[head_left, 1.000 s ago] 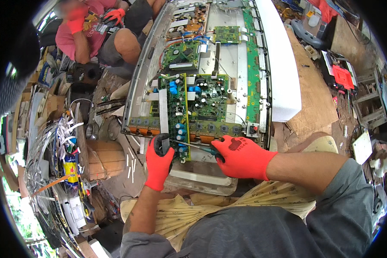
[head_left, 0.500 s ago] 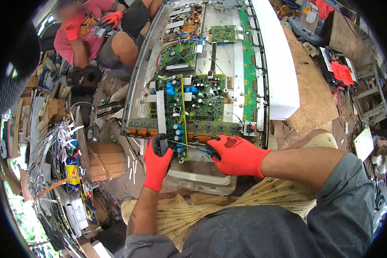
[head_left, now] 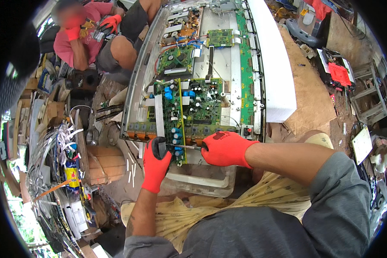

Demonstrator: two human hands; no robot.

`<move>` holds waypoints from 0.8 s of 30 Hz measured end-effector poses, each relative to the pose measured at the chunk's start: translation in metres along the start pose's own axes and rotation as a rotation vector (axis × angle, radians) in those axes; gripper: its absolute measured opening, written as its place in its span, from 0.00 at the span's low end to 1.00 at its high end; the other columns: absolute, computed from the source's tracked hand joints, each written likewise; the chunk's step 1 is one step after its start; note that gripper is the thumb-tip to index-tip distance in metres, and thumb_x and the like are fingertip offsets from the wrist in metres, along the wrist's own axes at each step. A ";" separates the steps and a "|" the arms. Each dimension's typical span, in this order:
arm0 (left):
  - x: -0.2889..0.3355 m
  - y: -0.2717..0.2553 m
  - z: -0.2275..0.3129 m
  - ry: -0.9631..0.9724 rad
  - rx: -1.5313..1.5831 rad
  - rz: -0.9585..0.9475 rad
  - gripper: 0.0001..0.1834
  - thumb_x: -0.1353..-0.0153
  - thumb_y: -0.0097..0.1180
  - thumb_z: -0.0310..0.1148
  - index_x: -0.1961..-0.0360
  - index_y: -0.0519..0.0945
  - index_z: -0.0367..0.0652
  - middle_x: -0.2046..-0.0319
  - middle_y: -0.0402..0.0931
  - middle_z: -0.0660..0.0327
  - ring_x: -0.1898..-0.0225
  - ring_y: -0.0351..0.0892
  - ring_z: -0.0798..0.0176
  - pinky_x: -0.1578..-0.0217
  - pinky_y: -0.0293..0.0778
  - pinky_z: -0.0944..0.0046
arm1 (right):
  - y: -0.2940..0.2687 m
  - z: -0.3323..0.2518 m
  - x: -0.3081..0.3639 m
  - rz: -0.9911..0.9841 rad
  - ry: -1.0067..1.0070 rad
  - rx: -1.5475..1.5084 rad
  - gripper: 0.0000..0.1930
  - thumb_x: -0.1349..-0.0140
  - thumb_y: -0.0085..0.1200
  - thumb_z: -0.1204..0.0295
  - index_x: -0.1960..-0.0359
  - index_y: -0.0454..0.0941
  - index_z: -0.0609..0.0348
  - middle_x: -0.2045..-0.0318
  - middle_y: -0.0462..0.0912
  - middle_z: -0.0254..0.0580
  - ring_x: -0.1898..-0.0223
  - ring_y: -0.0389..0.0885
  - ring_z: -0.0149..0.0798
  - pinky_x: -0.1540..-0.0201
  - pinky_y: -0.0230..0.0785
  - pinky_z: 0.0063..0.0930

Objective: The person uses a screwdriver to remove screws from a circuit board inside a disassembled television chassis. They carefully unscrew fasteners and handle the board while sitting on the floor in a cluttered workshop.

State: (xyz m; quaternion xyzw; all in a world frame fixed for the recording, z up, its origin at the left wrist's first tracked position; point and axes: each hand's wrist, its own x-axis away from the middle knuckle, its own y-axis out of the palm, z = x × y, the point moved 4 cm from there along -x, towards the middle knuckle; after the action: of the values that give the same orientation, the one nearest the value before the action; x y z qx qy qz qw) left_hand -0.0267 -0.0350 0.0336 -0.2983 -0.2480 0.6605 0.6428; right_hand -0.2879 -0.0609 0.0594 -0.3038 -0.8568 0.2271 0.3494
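In a red glove with dark fingertips, my left hand (head_left: 156, 168) is closed on the near end of a green circuit board (head_left: 173, 114) with blue and white capacitors. This board stands tilted over the others, a grey metal strip (head_left: 160, 112) along its left side. My gloved right hand (head_left: 227, 148) is closed round a screwdriver, its handle mostly hidden in the fist. The screwdriver's shaft (head_left: 189, 147) points left across the board's near end toward my left hand; where its tip sits is hidden. Beneath lies an opened flat-screen panel (head_left: 231, 99) with further green boards.
At the far left sits another person (head_left: 88, 38) in red gloves, holding something small and dark. White foam (head_left: 276, 64) runs along the panel's right side. Cables and scrap (head_left: 51, 185) are heaped at the left. A red-and-black case (head_left: 339, 74) lies at the right.
My right hand has moved left with the screwdriver, so its shaft reaches further across the board. The left hand keeps its hold. The whole view has shifted slightly.
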 end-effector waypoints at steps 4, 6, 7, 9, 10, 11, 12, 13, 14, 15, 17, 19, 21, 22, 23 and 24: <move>-0.002 -0.004 0.015 0.101 -0.123 -0.009 0.25 0.44 0.60 0.23 0.42 0.77 0.39 0.49 0.77 0.53 0.47 0.78 0.51 0.42 0.72 0.56 | 0.000 -0.005 -0.004 0.054 -0.107 0.117 0.17 0.39 0.53 0.62 0.55 0.81 0.62 0.56 0.86 0.54 0.52 0.85 0.56 0.48 0.77 0.45; -0.003 -0.004 0.020 0.117 -0.193 -0.040 0.24 0.43 0.59 0.24 0.43 0.78 0.40 0.48 0.76 0.51 0.47 0.78 0.47 0.42 0.72 0.55 | 0.006 -0.006 -0.004 0.127 -0.168 0.125 0.17 0.41 0.56 0.64 0.53 0.80 0.62 0.55 0.85 0.55 0.52 0.85 0.57 0.49 0.77 0.46; -0.003 -0.004 0.021 0.100 -0.234 -0.065 0.23 0.43 0.59 0.25 0.44 0.78 0.40 0.47 0.76 0.50 0.47 0.78 0.46 0.42 0.72 0.54 | 0.009 -0.005 -0.004 0.164 -0.175 0.128 0.18 0.42 0.57 0.66 0.52 0.79 0.62 0.54 0.84 0.56 0.52 0.85 0.57 0.49 0.77 0.46; -0.002 -0.004 0.022 0.069 -0.327 -0.092 0.22 0.42 0.60 0.26 0.45 0.80 0.41 0.47 0.75 0.48 0.46 0.77 0.43 0.43 0.73 0.53 | 0.015 -0.002 -0.006 0.216 -0.167 0.144 0.20 0.43 0.58 0.68 0.49 0.77 0.61 0.52 0.82 0.58 0.52 0.84 0.58 0.50 0.77 0.47; -0.003 -0.005 0.024 0.058 -0.379 -0.093 0.21 0.42 0.60 0.27 0.45 0.80 0.42 0.47 0.75 0.47 0.46 0.77 0.42 0.44 0.74 0.52 | 0.018 0.000 -0.008 0.212 -0.178 0.145 0.23 0.44 0.58 0.69 0.47 0.74 0.63 0.51 0.79 0.60 0.52 0.84 0.59 0.50 0.77 0.48; -0.003 -0.004 0.026 0.054 -0.426 -0.094 0.21 0.42 0.61 0.27 0.46 0.80 0.43 0.47 0.75 0.46 0.45 0.77 0.41 0.45 0.74 0.51 | 0.021 0.001 -0.010 0.208 -0.193 0.140 0.22 0.45 0.58 0.68 0.48 0.74 0.63 0.51 0.79 0.60 0.52 0.84 0.59 0.50 0.77 0.48; -0.005 -0.004 0.028 0.078 -0.534 -0.113 0.23 0.42 0.63 0.30 0.44 0.81 0.47 0.48 0.75 0.44 0.47 0.78 0.41 0.48 0.76 0.48 | 0.023 0.001 -0.011 0.211 -0.204 0.141 0.22 0.45 0.58 0.68 0.49 0.75 0.63 0.52 0.80 0.60 0.52 0.84 0.59 0.50 0.77 0.48; -0.008 -0.003 0.030 0.078 -0.610 -0.135 0.21 0.43 0.63 0.31 0.46 0.81 0.47 0.47 0.75 0.44 0.48 0.79 0.40 0.50 0.77 0.48 | 0.024 0.001 -0.012 0.224 -0.200 0.141 0.21 0.45 0.58 0.68 0.50 0.76 0.63 0.52 0.80 0.60 0.52 0.84 0.59 0.50 0.77 0.49; -0.009 -0.002 0.032 0.058 -0.676 -0.160 0.20 0.43 0.63 0.32 0.48 0.82 0.47 0.47 0.75 0.43 0.50 0.81 0.40 0.51 0.78 0.47 | 0.025 -0.002 -0.012 0.245 -0.225 0.154 0.19 0.46 0.57 0.68 0.53 0.78 0.63 0.55 0.82 0.58 0.53 0.85 0.58 0.51 0.78 0.48; -0.013 0.000 0.033 0.041 -0.732 -0.175 0.18 0.44 0.63 0.33 0.50 0.83 0.47 0.47 0.75 0.43 0.52 0.82 0.39 0.53 0.79 0.46 | 0.026 -0.004 -0.012 0.253 -0.223 0.164 0.16 0.46 0.57 0.67 0.57 0.80 0.62 0.57 0.84 0.57 0.55 0.86 0.57 0.51 0.78 0.48; -0.024 0.003 0.034 0.033 -0.813 -0.260 0.18 0.45 0.65 0.34 0.52 0.82 0.47 0.47 0.74 0.42 0.54 0.82 0.39 0.53 0.80 0.46 | 0.027 -0.008 -0.013 0.218 -0.225 0.154 0.13 0.46 0.55 0.67 0.63 0.83 0.61 0.63 0.87 0.54 0.57 0.87 0.55 0.52 0.79 0.46; -0.029 0.006 0.034 0.034 -0.837 -0.280 0.17 0.47 0.67 0.34 0.54 0.82 0.47 0.45 0.74 0.40 0.55 0.83 0.39 0.54 0.80 0.45 | 0.025 -0.011 -0.013 0.227 -0.200 0.137 0.12 0.46 0.55 0.68 0.65 0.83 0.62 0.65 0.88 0.53 0.58 0.88 0.54 0.53 0.79 0.45; -0.029 0.007 0.033 0.041 -0.802 -0.248 0.16 0.47 0.67 0.33 0.57 0.82 0.46 0.43 0.73 0.38 0.55 0.83 0.38 0.54 0.80 0.46 | 0.024 -0.011 -0.014 0.209 -0.177 0.104 0.12 0.45 0.54 0.68 0.65 0.84 0.63 0.65 0.88 0.53 0.58 0.88 0.53 0.53 0.79 0.44; -0.027 0.007 0.035 0.088 -0.834 -0.212 0.17 0.48 0.68 0.33 0.56 0.82 0.46 0.38 0.70 0.37 0.53 0.83 0.39 0.53 0.80 0.46 | 0.024 -0.010 -0.014 0.183 -0.165 0.077 0.13 0.45 0.54 0.68 0.64 0.84 0.63 0.65 0.88 0.54 0.58 0.88 0.54 0.53 0.79 0.44; -0.025 0.008 0.036 0.110 -0.839 -0.203 0.17 0.48 0.68 0.33 0.56 0.82 0.46 0.36 0.68 0.37 0.52 0.83 0.39 0.53 0.80 0.47 | 0.024 -0.009 -0.014 0.168 -0.151 0.056 0.13 0.45 0.54 0.68 0.64 0.84 0.63 0.65 0.88 0.54 0.58 0.88 0.54 0.54 0.79 0.44; -0.023 0.007 0.035 0.097 -0.842 -0.216 0.17 0.48 0.68 0.33 0.56 0.82 0.47 0.35 0.66 0.37 0.52 0.83 0.39 0.53 0.80 0.47 | 0.024 -0.010 -0.013 0.197 -0.170 0.088 0.14 0.45 0.56 0.68 0.60 0.83 0.63 0.61 0.87 0.56 0.56 0.87 0.55 0.53 0.79 0.45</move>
State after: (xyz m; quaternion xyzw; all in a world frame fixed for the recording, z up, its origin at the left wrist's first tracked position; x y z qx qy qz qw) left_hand -0.0569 -0.0569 0.0545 -0.5372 -0.4951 0.4160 0.5415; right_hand -0.2642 -0.0512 0.0454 -0.3504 -0.8385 0.3226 0.2647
